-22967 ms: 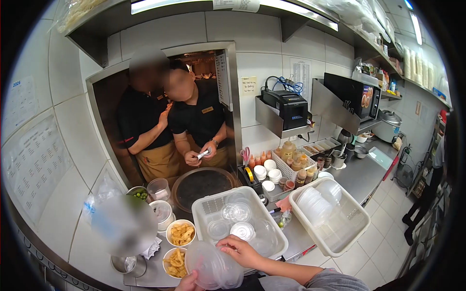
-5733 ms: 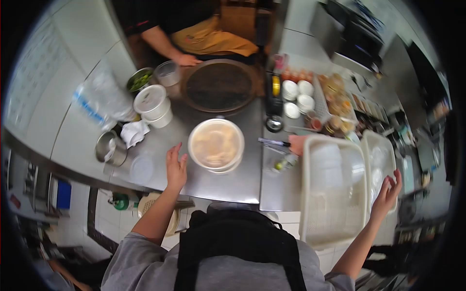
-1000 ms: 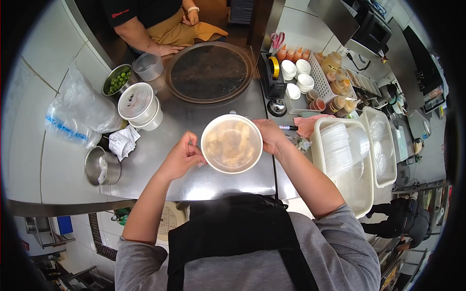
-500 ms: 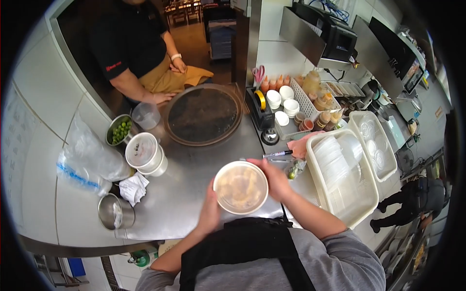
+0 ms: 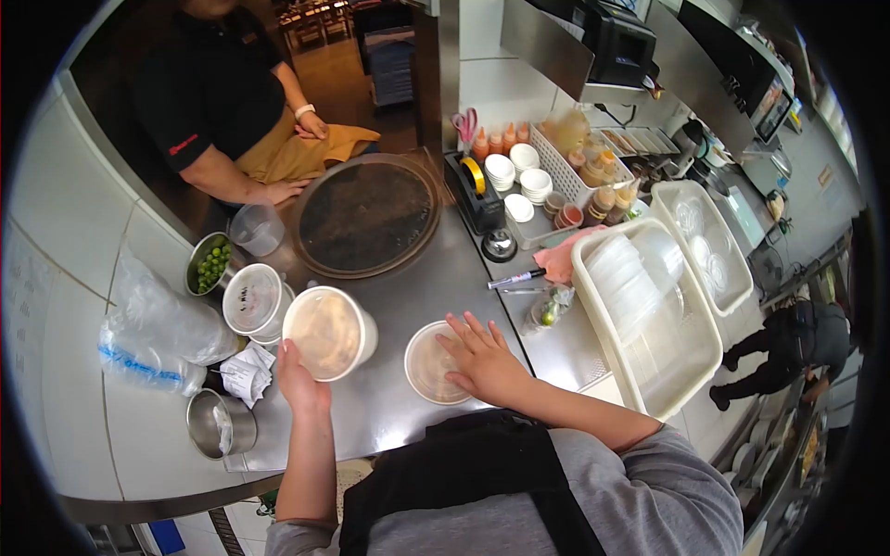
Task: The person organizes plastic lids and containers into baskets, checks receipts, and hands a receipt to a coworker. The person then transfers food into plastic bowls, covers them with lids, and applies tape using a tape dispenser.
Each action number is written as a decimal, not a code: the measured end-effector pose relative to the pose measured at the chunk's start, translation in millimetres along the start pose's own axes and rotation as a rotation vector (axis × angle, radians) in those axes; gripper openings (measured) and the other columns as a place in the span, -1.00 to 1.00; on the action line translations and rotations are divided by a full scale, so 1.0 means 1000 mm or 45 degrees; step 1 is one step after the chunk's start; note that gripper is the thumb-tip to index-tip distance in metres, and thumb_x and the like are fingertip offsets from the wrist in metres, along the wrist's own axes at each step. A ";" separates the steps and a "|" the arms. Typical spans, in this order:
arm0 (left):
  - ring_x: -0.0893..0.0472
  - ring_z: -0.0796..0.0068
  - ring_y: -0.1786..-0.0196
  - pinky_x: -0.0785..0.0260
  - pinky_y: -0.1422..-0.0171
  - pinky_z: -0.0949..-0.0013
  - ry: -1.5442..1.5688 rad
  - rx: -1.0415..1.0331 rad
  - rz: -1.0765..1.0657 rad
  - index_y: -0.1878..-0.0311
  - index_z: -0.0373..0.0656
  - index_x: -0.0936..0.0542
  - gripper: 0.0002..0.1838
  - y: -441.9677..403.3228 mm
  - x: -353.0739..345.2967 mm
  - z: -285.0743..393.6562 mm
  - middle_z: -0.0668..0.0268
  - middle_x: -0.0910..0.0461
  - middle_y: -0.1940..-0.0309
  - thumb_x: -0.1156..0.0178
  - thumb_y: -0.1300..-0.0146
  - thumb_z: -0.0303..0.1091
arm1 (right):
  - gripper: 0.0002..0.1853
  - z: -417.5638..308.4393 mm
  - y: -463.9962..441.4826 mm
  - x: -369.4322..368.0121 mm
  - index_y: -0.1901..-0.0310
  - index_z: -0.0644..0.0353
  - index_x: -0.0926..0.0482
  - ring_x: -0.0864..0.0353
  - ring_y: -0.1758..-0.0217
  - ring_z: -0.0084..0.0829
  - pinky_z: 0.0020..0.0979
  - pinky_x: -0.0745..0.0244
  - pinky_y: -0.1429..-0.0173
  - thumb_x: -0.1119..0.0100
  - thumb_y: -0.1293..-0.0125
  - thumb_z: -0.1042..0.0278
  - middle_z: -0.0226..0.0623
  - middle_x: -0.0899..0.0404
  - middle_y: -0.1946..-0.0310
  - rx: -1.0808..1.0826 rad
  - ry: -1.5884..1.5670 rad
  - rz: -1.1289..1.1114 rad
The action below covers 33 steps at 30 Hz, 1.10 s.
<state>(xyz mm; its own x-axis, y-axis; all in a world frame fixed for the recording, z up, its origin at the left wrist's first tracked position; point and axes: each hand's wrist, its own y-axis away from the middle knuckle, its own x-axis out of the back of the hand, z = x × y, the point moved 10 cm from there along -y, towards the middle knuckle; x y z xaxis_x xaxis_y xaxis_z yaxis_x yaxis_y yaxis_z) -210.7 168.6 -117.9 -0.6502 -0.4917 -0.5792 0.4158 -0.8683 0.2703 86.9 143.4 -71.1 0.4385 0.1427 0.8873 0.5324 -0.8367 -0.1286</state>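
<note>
My left hand [image 5: 302,382] grips the side of a white round takeout tub [image 5: 326,329] with a translucent lid; something yellowish shows faintly inside. The tub is tilted, over the left part of the steel counter. My right hand [image 5: 487,363] is open, fingers spread over the right side of a second round tub [image 5: 425,366], whose cloudy lid also hides most of its contents. Just behind the held tub stand stacked white tubs [image 5: 255,301] with writing on the top lid.
A round dark tray [image 5: 366,218] lies ahead; a co-worker [image 5: 222,139] stands behind it, one hand beside the tray. A bowl of green limes [image 5: 211,264] and a metal pot [image 5: 221,424] are left. White baskets of plastic lids [image 5: 640,315], a marker [image 5: 516,279] and a bell [image 5: 499,245] are right.
Both hands held one lidded tub in front of me. My left hand has carried a tub leftward; my right hand has opened over a second tub that now shows at that spot.
</note>
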 end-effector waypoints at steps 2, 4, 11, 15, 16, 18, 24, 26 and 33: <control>-0.53 0.22 -0.23 -0.43 -0.31 0.13 -0.043 -0.056 0.080 -0.36 -0.31 -0.26 -0.57 -0.020 0.031 -0.014 0.12 -0.44 -0.24 0.14 -0.56 -0.29 | -0.32 0.021 0.012 -0.019 -0.41 0.06 -0.25 -0.05 -0.55 0.07 0.25 -0.04 -0.46 -0.21 -0.33 0.06 -0.01 -0.07 -0.48 -0.057 0.048 -0.096; -0.48 0.23 -0.28 -0.38 -0.34 0.15 -0.158 -0.011 0.181 -0.38 -0.32 -0.24 -0.58 -0.033 0.064 -0.040 0.10 -0.39 -0.29 0.15 -0.56 -0.33 | -0.35 0.033 0.004 -0.001 -0.39 0.07 -0.27 -0.10 -0.53 0.05 0.22 -0.08 -0.45 -0.21 -0.33 0.08 -0.02 -0.12 -0.46 -0.063 -0.008 -0.027; -0.27 0.11 -0.43 -0.09 -0.51 0.10 -1.048 -0.874 0.292 -0.38 -0.31 -0.25 -0.56 0.036 0.009 0.016 0.00 -0.31 -0.35 0.12 -0.51 -0.37 | -0.70 0.184 -0.106 0.077 0.03 0.27 -0.63 -0.69 0.12 -0.23 -0.28 -0.53 0.01 -0.16 -0.34 0.25 -0.08 -0.69 0.23 -0.434 -0.584 0.361; -0.11 -0.19 -0.49 0.03 -0.53 -0.07 -1.703 -0.986 -0.714 -0.41 -0.30 -0.21 -0.33 0.097 -0.083 -0.058 -0.15 -0.06 -0.46 -0.21 -0.31 -0.27 | -0.69 0.315 -0.157 0.091 0.26 0.31 -0.71 -0.72 0.22 -0.15 -0.24 -0.56 0.07 -0.26 -0.26 0.17 -0.02 -0.71 0.32 -0.753 -0.422 0.634; -0.06 -0.21 -0.51 0.04 -0.52 -0.09 -1.704 -0.814 -0.773 -0.41 -0.29 -0.21 -0.27 0.102 -0.092 -0.085 -0.20 0.02 -0.48 -0.27 -0.26 -0.24 | -0.67 0.325 -0.161 0.095 0.23 0.33 -0.69 -0.70 0.27 -0.26 -0.31 -0.54 0.12 -0.28 -0.27 0.15 -0.06 -0.71 0.35 -0.795 -0.239 0.590; -0.01 -0.23 -0.53 0.04 -0.52 -0.12 -1.699 -0.643 -0.811 -0.41 -0.29 -0.20 -0.21 0.102 -0.103 -0.112 -0.26 0.10 -0.49 -0.34 -0.21 -0.22 | -0.64 0.332 -0.174 0.095 0.21 0.34 -0.68 -0.67 0.32 -0.36 -0.37 -0.51 0.17 -0.29 -0.29 0.12 -0.11 -0.70 0.39 -0.819 -0.058 0.537; 0.05 -0.28 -0.54 0.06 -0.52 -0.17 -1.997 -1.077 -0.760 -0.42 -0.18 -0.23 -0.12 0.103 -0.167 -0.087 -0.27 0.16 -0.50 -0.46 -0.09 -0.18 | -0.73 0.362 -0.192 0.037 0.37 0.32 -0.67 -0.53 0.41 -0.53 -0.41 -0.40 0.26 -0.39 -0.22 0.22 -0.29 -0.68 0.42 -0.920 -0.816 0.421; -0.04 -0.23 -0.53 -0.03 -0.51 -0.10 -1.697 -1.001 -0.775 -0.37 -0.11 -0.33 -0.26 0.079 -0.201 -0.071 -0.16 0.10 -0.51 -0.42 -0.14 -0.25 | -0.74 0.327 -0.179 0.068 0.42 0.29 -0.66 -0.52 0.43 -0.52 -0.39 -0.40 0.27 -0.38 -0.21 0.23 -0.30 -0.66 0.47 -0.836 -1.002 0.494; -0.62 0.42 0.04 -0.51 -0.07 0.42 -0.885 0.062 -0.680 -0.09 -0.23 -0.43 -0.64 -0.106 -0.281 -0.211 0.14 -0.58 0.04 -0.23 -0.37 -0.26 | -0.71 0.205 -0.004 0.109 0.50 0.29 -0.53 -0.42 0.40 -0.51 -0.41 -0.34 0.27 -0.37 -0.23 0.30 -0.33 -0.49 0.48 -0.682 -0.811 0.407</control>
<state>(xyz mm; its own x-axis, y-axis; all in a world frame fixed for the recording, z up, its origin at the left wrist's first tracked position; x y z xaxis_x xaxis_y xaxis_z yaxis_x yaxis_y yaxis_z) 62.0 412.8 -146.1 -0.9969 0.0668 -0.0422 -0.0721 -0.9877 0.1384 281.1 271.1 -65.1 0.9123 -0.0067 0.4094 -0.0244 -0.9990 0.0380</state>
